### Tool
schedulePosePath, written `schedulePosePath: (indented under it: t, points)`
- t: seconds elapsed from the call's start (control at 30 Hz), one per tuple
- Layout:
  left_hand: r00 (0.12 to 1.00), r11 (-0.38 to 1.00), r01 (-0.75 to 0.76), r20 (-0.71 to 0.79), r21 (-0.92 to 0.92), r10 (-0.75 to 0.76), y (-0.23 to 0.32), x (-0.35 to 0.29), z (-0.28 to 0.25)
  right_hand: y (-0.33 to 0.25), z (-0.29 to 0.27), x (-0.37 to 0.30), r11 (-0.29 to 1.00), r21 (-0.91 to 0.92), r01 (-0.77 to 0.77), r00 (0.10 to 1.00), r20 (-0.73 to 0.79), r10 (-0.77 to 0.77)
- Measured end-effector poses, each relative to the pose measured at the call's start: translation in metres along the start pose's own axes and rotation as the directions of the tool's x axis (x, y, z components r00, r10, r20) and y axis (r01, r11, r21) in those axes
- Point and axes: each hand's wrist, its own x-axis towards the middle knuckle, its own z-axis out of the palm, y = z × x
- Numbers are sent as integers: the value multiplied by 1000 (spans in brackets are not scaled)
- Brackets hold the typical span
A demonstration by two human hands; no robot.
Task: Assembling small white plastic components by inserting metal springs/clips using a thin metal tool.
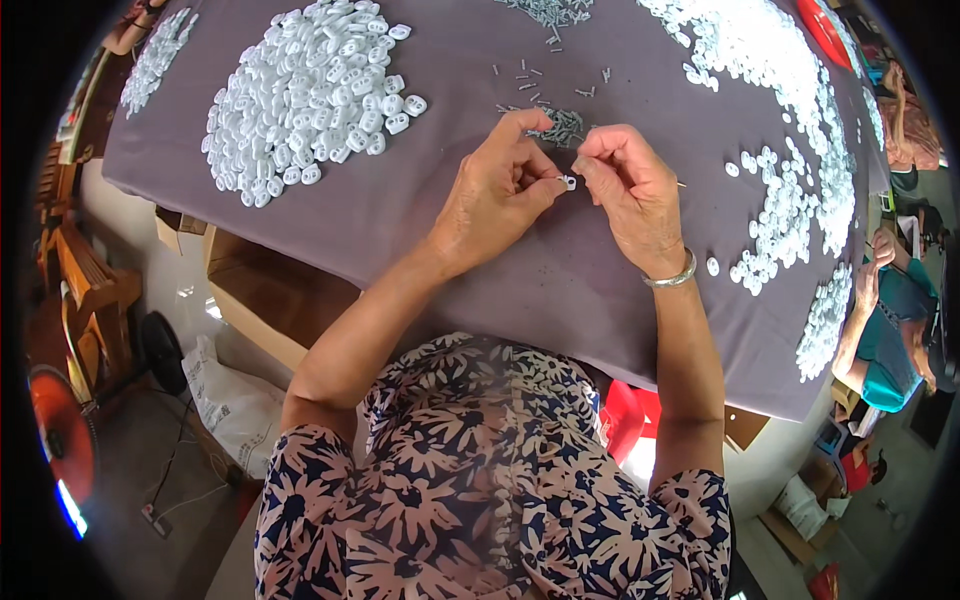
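Over the middle of the table, my left hand (500,190) pinches a small white plastic piece (569,183) with a hole in it between thumb and fingertips. Just to its right, my right hand (632,185) has thumb and forefinger pressed together. What they hold is too small to make out. A thin pointed tip (682,184) shows at the outer side of this hand. Right beyond both hands lies a small heap of tiny grey metal pieces (563,127), perhaps springs. To the left is a large pile of white oval plastic pieces (310,90) with holes.
Smaller white pieces (785,205) spread over the right side of the cloth-covered table (420,200). More metal bits (550,10) lie at the far edge. A cardboard box (270,290) stands below left, near a fan (62,430). Another person (890,330) sits at the right.
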Motion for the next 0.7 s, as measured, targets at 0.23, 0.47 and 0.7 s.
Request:
schedulePosePath:
  t: [0.23,0.47,0.7]
  points:
    - [998,998,-39,59,52,36,0,0,-2,2,-2,-2,1000,-19,-13,999,37,14]
    - [996,995,-7,85,104,-2,6,1,-3,2,-1,-1,999,-3,-34,995,97,34]
    - [995,996,-31,93,89,22,2,2,-3,2,-1,-2,1000,-10,-14,995,96,15]
